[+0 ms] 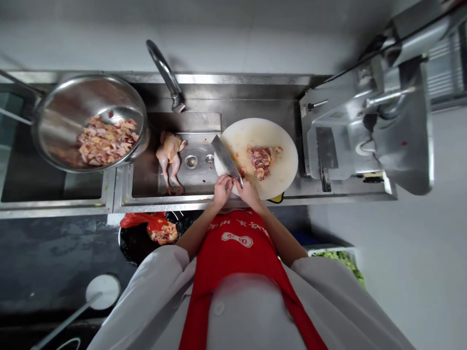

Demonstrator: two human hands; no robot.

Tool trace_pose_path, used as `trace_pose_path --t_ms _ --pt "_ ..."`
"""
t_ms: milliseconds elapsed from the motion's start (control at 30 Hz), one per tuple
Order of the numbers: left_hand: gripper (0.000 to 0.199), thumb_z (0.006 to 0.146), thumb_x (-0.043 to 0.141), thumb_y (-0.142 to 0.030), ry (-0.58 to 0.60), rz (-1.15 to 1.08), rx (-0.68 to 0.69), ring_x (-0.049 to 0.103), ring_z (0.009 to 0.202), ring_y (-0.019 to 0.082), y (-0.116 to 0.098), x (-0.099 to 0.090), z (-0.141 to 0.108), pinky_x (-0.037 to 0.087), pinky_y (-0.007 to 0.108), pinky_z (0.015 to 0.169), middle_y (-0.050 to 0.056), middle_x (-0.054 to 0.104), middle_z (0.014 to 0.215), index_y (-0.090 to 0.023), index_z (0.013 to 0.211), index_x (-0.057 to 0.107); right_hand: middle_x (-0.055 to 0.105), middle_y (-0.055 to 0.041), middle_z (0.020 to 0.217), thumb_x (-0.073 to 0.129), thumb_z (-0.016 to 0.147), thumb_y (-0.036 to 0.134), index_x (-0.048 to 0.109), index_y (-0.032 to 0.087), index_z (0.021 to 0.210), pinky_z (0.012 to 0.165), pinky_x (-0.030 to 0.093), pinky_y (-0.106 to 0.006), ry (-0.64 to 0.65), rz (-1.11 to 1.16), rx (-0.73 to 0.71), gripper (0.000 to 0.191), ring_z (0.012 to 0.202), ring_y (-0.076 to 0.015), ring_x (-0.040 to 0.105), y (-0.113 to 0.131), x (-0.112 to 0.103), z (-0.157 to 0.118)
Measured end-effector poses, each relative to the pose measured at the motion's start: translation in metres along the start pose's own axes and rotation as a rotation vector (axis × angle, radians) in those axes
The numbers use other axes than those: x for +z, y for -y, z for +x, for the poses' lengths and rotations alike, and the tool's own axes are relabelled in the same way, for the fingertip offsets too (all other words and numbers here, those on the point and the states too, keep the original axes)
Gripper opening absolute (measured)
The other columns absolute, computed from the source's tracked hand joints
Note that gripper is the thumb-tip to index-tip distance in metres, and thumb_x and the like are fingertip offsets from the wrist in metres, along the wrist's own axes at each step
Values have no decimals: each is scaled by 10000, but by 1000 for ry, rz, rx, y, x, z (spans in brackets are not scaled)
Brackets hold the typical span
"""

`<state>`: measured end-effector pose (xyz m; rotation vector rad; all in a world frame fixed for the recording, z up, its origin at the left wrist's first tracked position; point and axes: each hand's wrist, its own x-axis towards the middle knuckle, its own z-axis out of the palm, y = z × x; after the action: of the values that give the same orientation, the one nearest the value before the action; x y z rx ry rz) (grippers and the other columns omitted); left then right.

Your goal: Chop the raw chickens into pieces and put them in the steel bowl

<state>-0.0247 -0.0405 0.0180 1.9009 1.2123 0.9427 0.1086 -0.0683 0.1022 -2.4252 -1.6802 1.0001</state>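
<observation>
A cleaver slants across the left part of a round white cutting board, its blade pointing away from me. My right hand is closed around its near end, the handle hidden by the fingers. Close beside it, my left hand has its fingers curled together at the near end of the blade. Whatever it may pinch there is too small to make out. To the right of the blade lies a cut piece of raw chicken, touched by neither hand, with small scraps near the blade.
A plucked whole chicken lies in the sink under a faucet. Further left, a large steel pot holds chopped chicken. A slicing machine stands right, with another cleaver near it. Below the counter is a red bag.
</observation>
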Motion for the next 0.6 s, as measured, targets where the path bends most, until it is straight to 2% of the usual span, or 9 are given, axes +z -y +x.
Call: trace_pose_path --t_ms 100,167,200,300,400,500,567,600 --pt "139 936 547 -227 147 -33 101 616 969 206 -6 2 3 511 363 907 94 671 980 -177 956 675 734 -169 1033 355 1010 542 665 141 1096 795 453 -272 -64 132 7 514 962 -243 681 -11 -20 12" --pt "126 919 570 -226 226 -34 162 619 973 213 -17 10 15 517 373 903 91 670 987 -182 940 686 737 -161 995 370 1001 537 670 149 1076 773 454 -273 -156 215 46 496 929 -241 682 -31 -34 5" --pt "125 913 575 -228 229 -22 179 613 989 223 -24 16 26 511 388 911 96 666 1004 -183 928 690 736 -158 971 375 996 529 668 148 1072 760 455 -276 -209 254 73 486 904 -239 680 -45 -39 -3" --pt "165 905 557 -204 201 39 220 570 1077 265 -48 45 81 456 443 977 128 647 1095 -175 976 704 726 -145 878 412 967 516 664 135 1019 723 453 -285 -365 349 173 460 815 -229 662 -93 -49 -39" --pt "271 855 557 -113 378 124 291 544 1112 289 -67 77 149 406 462 998 141 649 1148 -178 1074 703 695 -115 737 428 937 545 666 132 928 656 439 -281 -448 461 321 477 721 -216 632 -136 -49 -78" --pt "195 738 672 -86 584 213 217 573 1009 302 -73 94 192 403 460 949 126 670 1016 -178 902 724 642 -78 604 426 911 604 664 135 879 593 422 -279 -499 594 472 527 639 -210 601 -165 -39 -109" --pt "126 656 746 -87 704 200 149 590 855 265 -71 91 201 419 419 894 78 655 820 -180 727 700 613 -60 552 442 889 630 661 138 855 569 413 -283 -531 662 547 540 593 -207 579 -176 -30 -125" --pt "137 624 770 -85 712 154 111 581 772 239 -69 87 200 426 391 855 51 625 716 -180 645 673 604 -55 538 450 880 639 660 139 848 561 410 -285 -543 689 577 543 575 -205 569 -180 -25 -131"
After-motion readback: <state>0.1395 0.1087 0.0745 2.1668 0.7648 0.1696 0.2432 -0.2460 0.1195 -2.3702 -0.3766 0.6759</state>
